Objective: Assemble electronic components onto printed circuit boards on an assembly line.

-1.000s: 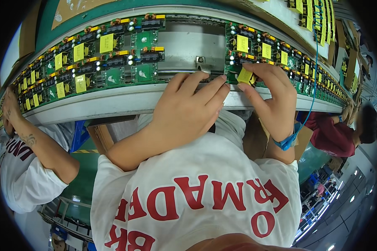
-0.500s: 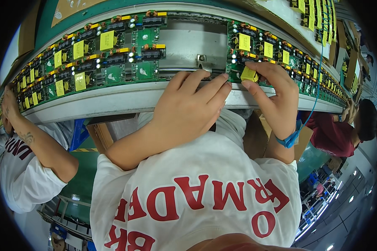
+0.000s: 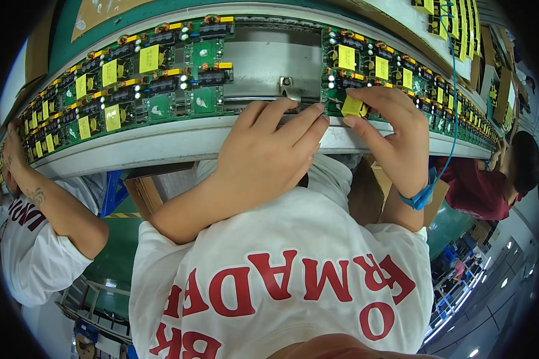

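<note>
The right hand (image 3: 395, 140) pinches a small yellow block component (image 3: 352, 106) between thumb and fingertips, at the near edge of a green circuit board (image 3: 341, 72) on the conveyor line (image 3: 179, 140). The left hand (image 3: 269, 155) rests flat on the conveyor rail, fingers together, holding nothing. The component is judged light, rigid and smooth; grip its flat sides, since its leads probably bend easily. Matching yellow blocks stand on neighbouring boards (image 3: 150, 78). A brown cardboard sheet (image 3: 102, 12) lies upper left. A blue wrist strap (image 3: 422, 196) circles the right wrist.
</note>
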### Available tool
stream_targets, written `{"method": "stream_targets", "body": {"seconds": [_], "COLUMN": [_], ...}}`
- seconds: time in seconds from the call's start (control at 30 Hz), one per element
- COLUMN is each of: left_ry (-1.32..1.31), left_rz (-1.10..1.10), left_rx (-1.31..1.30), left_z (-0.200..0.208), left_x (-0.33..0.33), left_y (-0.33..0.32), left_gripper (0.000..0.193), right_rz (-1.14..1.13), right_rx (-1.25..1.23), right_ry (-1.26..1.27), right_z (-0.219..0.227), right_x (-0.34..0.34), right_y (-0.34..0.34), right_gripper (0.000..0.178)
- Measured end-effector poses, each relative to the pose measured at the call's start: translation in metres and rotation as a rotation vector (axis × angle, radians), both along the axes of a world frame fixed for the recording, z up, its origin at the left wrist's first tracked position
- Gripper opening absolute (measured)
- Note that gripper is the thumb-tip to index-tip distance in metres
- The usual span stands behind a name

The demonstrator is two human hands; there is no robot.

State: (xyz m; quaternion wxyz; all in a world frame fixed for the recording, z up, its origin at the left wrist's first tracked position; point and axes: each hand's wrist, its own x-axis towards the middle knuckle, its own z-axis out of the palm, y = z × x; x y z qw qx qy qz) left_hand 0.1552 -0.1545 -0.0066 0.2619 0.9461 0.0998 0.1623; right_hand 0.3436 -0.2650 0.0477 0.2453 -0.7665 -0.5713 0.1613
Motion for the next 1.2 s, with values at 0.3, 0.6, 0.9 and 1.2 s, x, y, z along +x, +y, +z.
{"method": "stream_targets", "body": {"seconds": [0.3,0.6,0.9,1.2], "left_ry": [-0.020,-0.205,-0.500,-0.491], "left_rz": [0.010,-0.006,-0.005,-0.023], "left_rx": [-0.046,-0.411,-0.890,-0.758], "left_z": [0.000,0.005,-0.005,-0.005], "left_x": [0.000,-0.004,-0.013,-0.018], "left_y": [0.002,0.016,0.016,0.023], "left_gripper": [0.039,0.030,0.019,0.021], "right_rz": [-0.002,0.044,0.159,0.171], "right_rx": [0.021,0.057,0.000,-0.015], "right_ry": [-0.084,-0.137,-0.237,-0.255], "right_z": [0.004,-0.001,0.010,0.015], "right_x": [-0.014,-0.025,-0.021,-0.025], "right_y": [0.003,0.002,0.006,0.013], "right_gripper": [0.031,0.029,0.027,0.026]}}
